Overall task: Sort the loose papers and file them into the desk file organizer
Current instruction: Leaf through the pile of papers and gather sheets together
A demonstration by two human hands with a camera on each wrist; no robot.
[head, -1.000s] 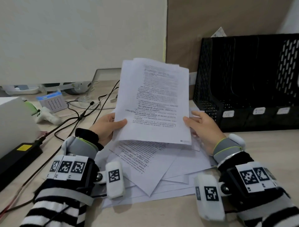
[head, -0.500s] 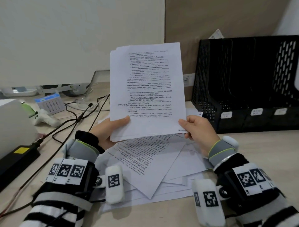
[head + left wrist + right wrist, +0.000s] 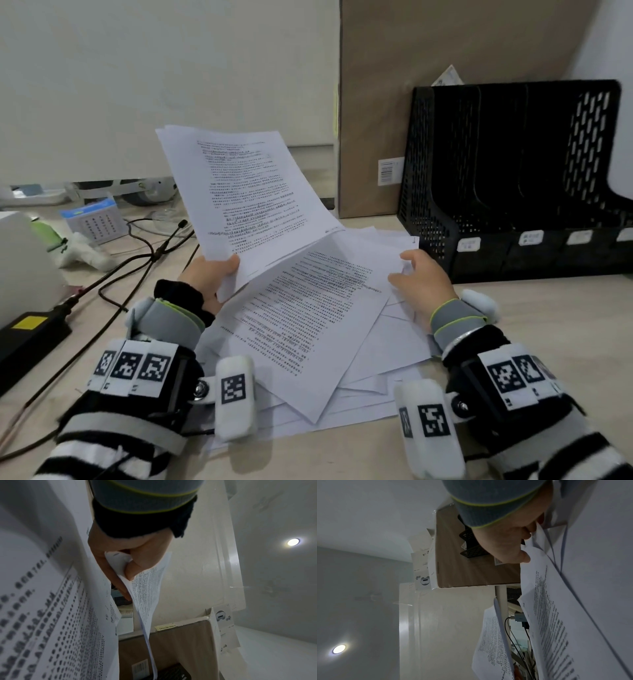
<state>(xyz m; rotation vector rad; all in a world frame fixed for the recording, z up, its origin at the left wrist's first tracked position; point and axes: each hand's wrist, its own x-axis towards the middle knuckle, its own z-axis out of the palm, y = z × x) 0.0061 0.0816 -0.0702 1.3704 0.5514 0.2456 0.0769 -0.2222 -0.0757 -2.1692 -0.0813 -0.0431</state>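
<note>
My left hand (image 3: 212,274) grips the lower left corner of a stack of printed papers (image 3: 246,192), held up off the desk and tilted to the left. The left wrist view shows the thumb of that hand (image 3: 130,568) pressing the stack (image 3: 145,588) against the fingers. More printed sheets lie in a loose pile (image 3: 376,359) on the desk. My right hand (image 3: 421,277) pinches the right edge of the pile's top sheet (image 3: 308,301), thumb on top, as the right wrist view also shows (image 3: 556,615). The black mesh file organizer (image 3: 513,171) stands at the right rear, with labelled slots.
A brown cardboard box (image 3: 370,102) leans behind the pile, left of the organizer. Black cables (image 3: 144,260), a black power adapter (image 3: 30,329) and a small desk calendar (image 3: 94,221) lie to the left. Bare desk (image 3: 548,308) runs in front of the organizer.
My right hand let go of the raised stack and dropped to the pile's top sheet. The left hand now holds the stack alone, tilted left and lower.
</note>
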